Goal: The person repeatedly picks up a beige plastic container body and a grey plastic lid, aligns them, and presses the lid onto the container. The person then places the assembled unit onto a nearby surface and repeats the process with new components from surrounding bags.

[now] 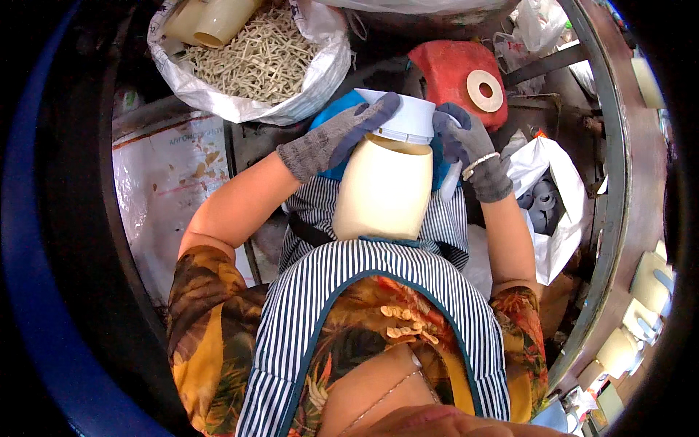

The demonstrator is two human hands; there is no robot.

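Observation:
A cream plastic vessel (384, 191) with a rounded body lies in my lap, its open end pointing away from me. At that end sits a white plastic ring-shaped part (405, 120), tilted, with a gap showing between it and the vessel's rim. My gloved left hand (358, 130) grips the ring's left side, thumb and fingers pressed to it. On the other side my gloved right hand (472, 146) is closed close by the ring's right edge. A slender white piece (450, 183) sticks out below its fingers; its kind is unclear.
Beyond my left hand, a white sack (320, 91) holds short pale strips and cream tubes. A red sack (455, 73) bears a cream ring (485, 90). A white bag (559, 156) of grey parts stands right, beside a metal-edged bench (617, 182).

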